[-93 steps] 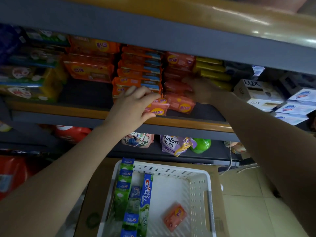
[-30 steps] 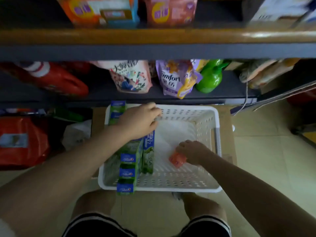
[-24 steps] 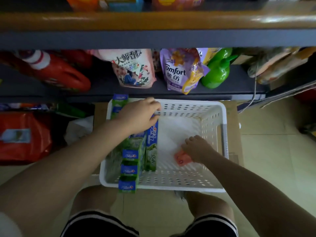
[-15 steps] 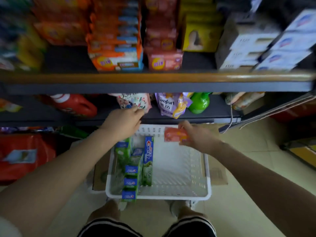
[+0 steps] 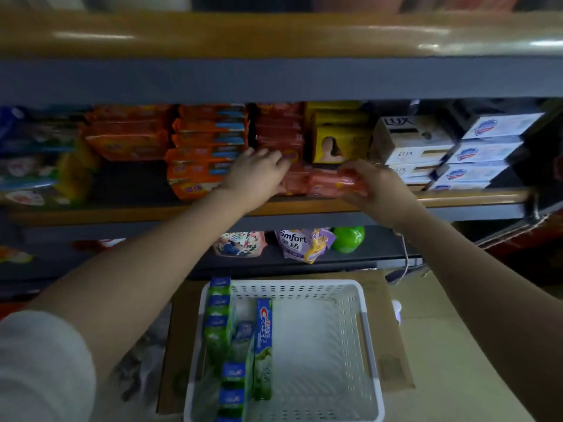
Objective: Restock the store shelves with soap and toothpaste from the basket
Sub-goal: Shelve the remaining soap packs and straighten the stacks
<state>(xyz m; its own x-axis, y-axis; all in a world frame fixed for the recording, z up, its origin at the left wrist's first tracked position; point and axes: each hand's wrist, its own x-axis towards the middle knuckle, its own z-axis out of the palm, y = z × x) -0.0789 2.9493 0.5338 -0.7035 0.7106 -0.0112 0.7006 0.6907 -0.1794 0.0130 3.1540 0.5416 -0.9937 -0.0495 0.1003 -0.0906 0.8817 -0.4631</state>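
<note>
My right hand [image 5: 376, 190] holds a pink soap packet [image 5: 330, 182] at the front edge of the middle shelf [image 5: 128, 213], just right of the pink soap stack [image 5: 278, 132]. Against the lower packets of that stack rests my left hand [image 5: 256, 175], fingers spread; I cannot tell whether it grips one. The white basket [image 5: 364, 327] sits on the floor below. Several green and blue toothpaste boxes [image 5: 263, 333] lie along its left side.
Orange soap packs [image 5: 207, 147], yellow boxes [image 5: 335, 144] and white Lux boxes [image 5: 408, 141] fill the middle shelf. Refill pouches [image 5: 300, 245] and a green bottle [image 5: 348, 239] stand on the lower shelf. The basket rests on flat cardboard [image 5: 387, 306]. An upper shelf edge [image 5: 274, 35] overhangs.
My right hand lifted the pink soap packet out of the basket and up to the middle shelf. My left hand left the toothpaste boxes and rose to the pink soap stack.
</note>
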